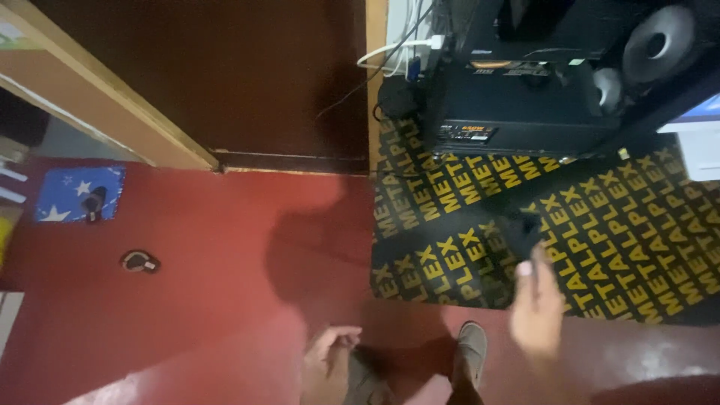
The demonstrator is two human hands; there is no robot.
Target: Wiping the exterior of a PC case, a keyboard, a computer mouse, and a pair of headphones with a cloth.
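**Currently: both hands empty above the floor, open computer case ahead**

Hazards, left to right

- A small dark object (139,261) lies loose on the red floor (187,300) at far left, with another on the blue star-patterned mat (79,193). Either could probably be kicked or trodden on during a step to that side
- The left hand (330,352) hangs low beside the left foot (365,379), fingers loosely curled and holding nothing. It touches no object
- The right hand (535,304) is blurred, fingers spread apart and empty, extended over the black sheet with yellow lettering (600,232). The sheet's near edge lies just ahead of the right foot (470,352); a toe catching it could drag the sheet and whatever stands on it
- The black computer case (525,112) stands at the sheet's far edge, apart from both hands. White and dark cables (397,56) run to its rear left corner; snagging them could likely pull a plug

Surface and room

- Smooth, glossy red floor
- A dark brown door (225,75) in a light wooden frame (112,105) closes the far side
- A circular fan (658,45) shows at top right
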